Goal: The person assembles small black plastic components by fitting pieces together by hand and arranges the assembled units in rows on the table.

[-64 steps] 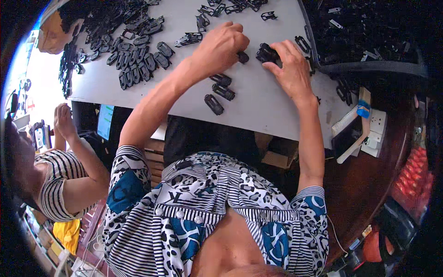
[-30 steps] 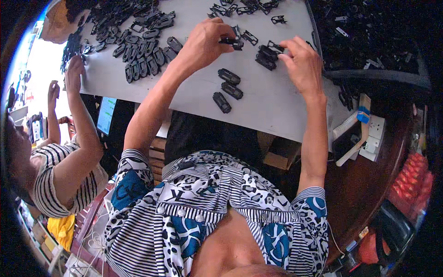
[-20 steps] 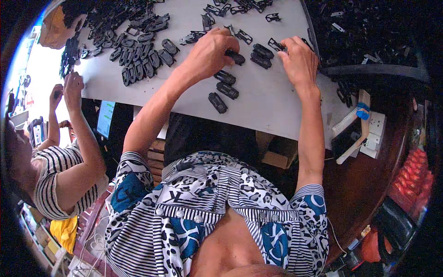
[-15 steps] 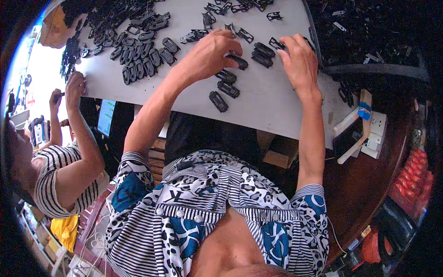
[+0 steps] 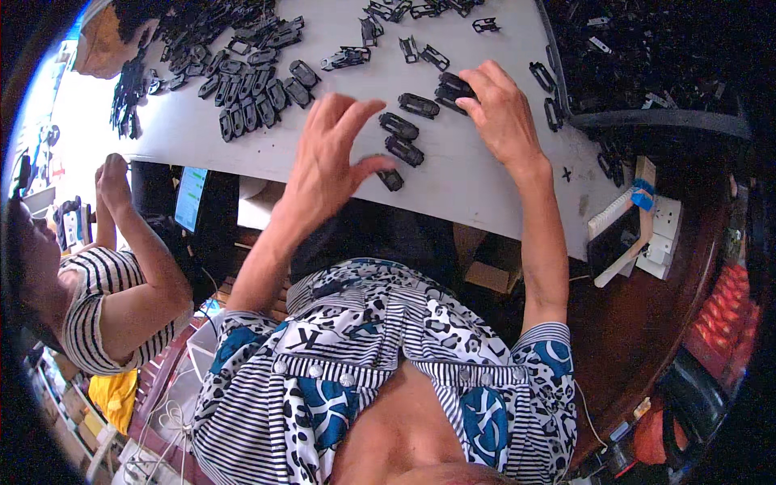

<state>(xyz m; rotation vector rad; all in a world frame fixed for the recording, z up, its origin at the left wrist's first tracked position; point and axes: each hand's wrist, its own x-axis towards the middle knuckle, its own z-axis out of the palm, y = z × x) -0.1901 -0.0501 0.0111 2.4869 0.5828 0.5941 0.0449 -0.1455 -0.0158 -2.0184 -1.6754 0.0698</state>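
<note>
My left hand (image 5: 327, 153) hovers over the table with thumb and fingers spread and nothing in them. Its thumb partly covers an oval black plastic part (image 5: 391, 179). My right hand (image 5: 505, 117) is closed with thumb and fingertips on the right ends of two black plastic parts (image 5: 450, 95) lying side by side. How firm that grip is cannot be seen. Between the hands, more oval black parts lie flat: one (image 5: 418, 105) by itself, and below it a part (image 5: 398, 125) close above another one (image 5: 404, 150).
Rows and heaps of black parts (image 5: 250, 109) cover the table's far left. Open black frames (image 5: 435, 56) lie scattered beyond my hands. A dark bin (image 5: 655, 121) of small parts borders the right. A brush (image 5: 626, 210) lies at lower right. Another person (image 5: 133, 283) sits at left.
My left hand has drawn back toward me and left, letting go of the oval part it was on. My right hand has shifted left and slightly down onto the pair.
</note>
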